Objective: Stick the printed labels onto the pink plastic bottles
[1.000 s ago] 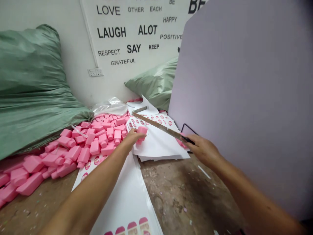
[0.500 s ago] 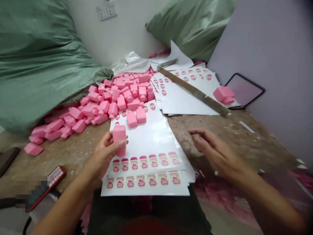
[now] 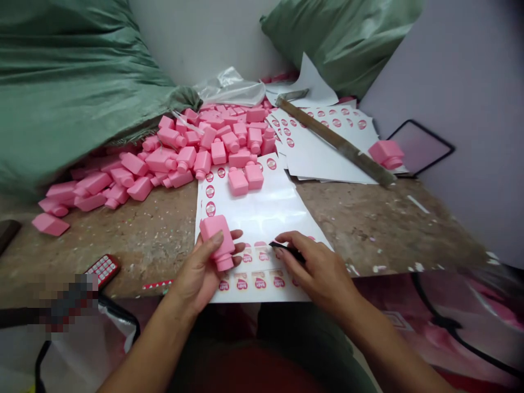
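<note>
Concrete floor point(image 3: 360, 229) carries label sheet point(image 3: 254, 218). Left hand point(image 3: 198, 270), fingers curled, grips pink plastic bottle point(image 3: 218, 242) over sheet's near edge. Right hand point(image 3: 317, 270), fingers pressed together, pinches small black tool point(image 3: 287, 251) just above labels; short, close pinch should steady tip.

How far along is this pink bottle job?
Done: two pink plastic bottles sit on the glossy white label sheet. In hand: the left hand grips another bottle; the right hand holds a slim black tool. Remaining: the big heap of unlabelled pink bottles.
</note>
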The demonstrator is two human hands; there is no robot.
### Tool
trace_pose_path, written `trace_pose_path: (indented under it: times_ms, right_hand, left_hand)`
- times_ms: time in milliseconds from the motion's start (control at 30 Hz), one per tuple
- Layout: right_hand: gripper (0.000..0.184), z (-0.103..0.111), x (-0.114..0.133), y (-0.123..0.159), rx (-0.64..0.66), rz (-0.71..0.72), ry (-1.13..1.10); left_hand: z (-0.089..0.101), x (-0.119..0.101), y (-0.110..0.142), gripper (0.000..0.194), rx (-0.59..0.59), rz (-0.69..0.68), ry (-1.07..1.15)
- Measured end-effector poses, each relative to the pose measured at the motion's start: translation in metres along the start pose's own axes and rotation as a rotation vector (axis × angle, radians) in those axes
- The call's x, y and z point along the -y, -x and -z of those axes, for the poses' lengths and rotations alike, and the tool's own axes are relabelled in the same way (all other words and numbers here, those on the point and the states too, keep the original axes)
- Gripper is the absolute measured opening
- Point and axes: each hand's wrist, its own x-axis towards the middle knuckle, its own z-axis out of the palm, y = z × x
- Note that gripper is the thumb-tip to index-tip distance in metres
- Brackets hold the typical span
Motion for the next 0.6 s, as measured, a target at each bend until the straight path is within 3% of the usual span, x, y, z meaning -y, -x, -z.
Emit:
trace_pose_path:
  times_ms: [167, 333, 600]
  right_hand:
    - [0.019, -0.004, -0.005, -0.009, 0.028, 0.053, 0.152]
    - [0.020, -0.007, -0.008, -0.010, 0.010, 0.100, 0.177]
    - [0.021, -0.008, -0.007, -0.007, -0.030, 0.177, 0.227]
  left_hand:
    - [-0.012, 0.009, -0.010, 0.041, 0.056, -0.005, 0.022]
    - [-0.012, 0.020, -0.020, 0.036, 0.041, -0.004, 0.045]
    - [-0.012, 0.023, -0.011, 0.038, 0.020, 0.028, 0.057]
